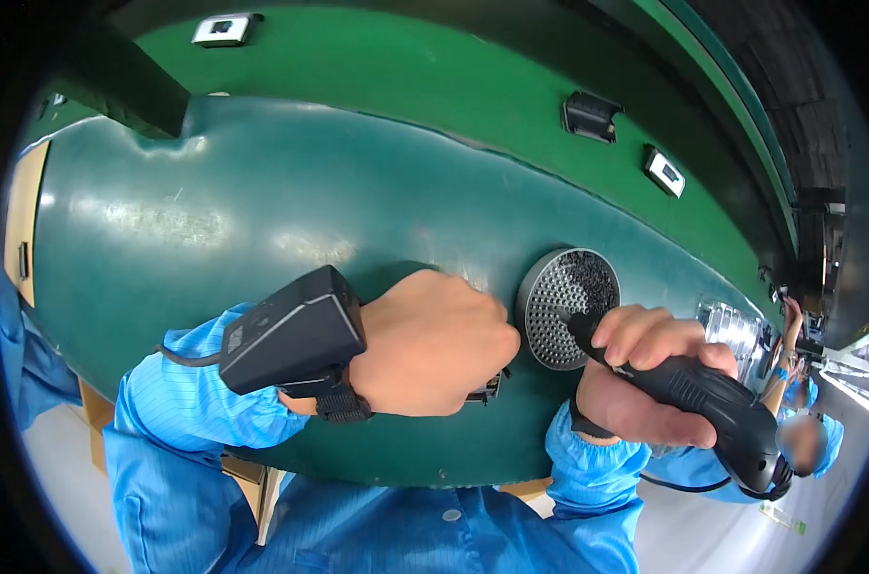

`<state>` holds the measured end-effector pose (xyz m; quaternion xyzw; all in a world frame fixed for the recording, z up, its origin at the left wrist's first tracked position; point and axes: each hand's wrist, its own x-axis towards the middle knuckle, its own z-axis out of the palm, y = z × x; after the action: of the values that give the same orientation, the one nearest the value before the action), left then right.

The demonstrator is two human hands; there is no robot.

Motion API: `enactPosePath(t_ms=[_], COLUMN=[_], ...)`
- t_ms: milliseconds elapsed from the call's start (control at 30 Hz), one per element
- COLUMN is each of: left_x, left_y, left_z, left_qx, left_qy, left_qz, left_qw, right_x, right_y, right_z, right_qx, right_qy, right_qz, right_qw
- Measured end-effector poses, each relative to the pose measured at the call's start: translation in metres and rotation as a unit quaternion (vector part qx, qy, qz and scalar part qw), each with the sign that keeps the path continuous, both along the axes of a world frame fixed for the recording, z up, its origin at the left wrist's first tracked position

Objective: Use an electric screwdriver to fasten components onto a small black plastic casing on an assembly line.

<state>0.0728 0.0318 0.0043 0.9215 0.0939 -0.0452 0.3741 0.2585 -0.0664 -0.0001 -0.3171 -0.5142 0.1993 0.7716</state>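
Note:
My left hand (434, 344) rests on the green table with its fingers curled under, knuckles toward the far side. A small dark part (489, 389) with metal bits peeks out below that hand; most of it is hidden, so I cannot make out what it is. In my right hand (645, 383) is a black electric screwdriver (707, 392), fingers wrapped round its body. Its front end reaches over a round grey perforated dish (536, 301). Many tiny black screws (592, 275) lie heaped along the dish's far right side.
Beyond the table (233, 191) runs a green belt (415, 77) carrying a black housing (590, 117) and two silver-and-black devices (664, 172) (224, 31). A clear plastic container (731, 327) stands right of the dish. Another person (803, 430) sits at the far right.

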Motion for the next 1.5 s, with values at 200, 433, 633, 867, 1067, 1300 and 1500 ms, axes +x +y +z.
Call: enactPosePath(t_ms=[200, 433, 633, 867, 1067, 1300, 1500], left_x=[-0.004, -0.009, -0.009, -0.004, -0.004, 0.0, 0.005], left_y=[0.001, 0.004, 0.004, 0.007, 0.009, 0.01, 0.008], left_z=[0.005, -0.006, -0.006, -0.008, -0.003, 0.008, 0.005], left_qx=[-0.003, -0.006, -0.004, -0.004, -0.007, -0.009, -0.007], left_qy=[0.005, 0.009, -0.022, 0.0, -0.016, 0.006, 0.017], left_qz=[-0.019, -0.014, -0.001, -0.022, -0.018, -0.008, -0.015], left_qw=[1.0, 1.0, 1.0, 1.0, 1.0, 1.0, 1.0], right_x=[-0.035, -0.058, -0.058, -0.059, -0.054, -0.046, -0.011], right_y=[-0.042, -0.041, -0.033, -0.025, -0.023, -0.024, -0.013], right_z=[0.036, 0.015, 0.004, -0.002, 0.001, 0.014, 0.032], right_qx=[0.053, 0.035, 0.055, 0.054, 0.042, 0.021, 0.039], right_qy=[-0.033, -0.072, -0.063, -0.082, -0.084, -0.029, -0.014], right_qz=[0.032, 0.091, 0.088, 0.083, 0.111, 0.066, 0.002], right_qw=[0.997, 0.993, 0.993, 0.992, 0.989, 0.997, 0.999])
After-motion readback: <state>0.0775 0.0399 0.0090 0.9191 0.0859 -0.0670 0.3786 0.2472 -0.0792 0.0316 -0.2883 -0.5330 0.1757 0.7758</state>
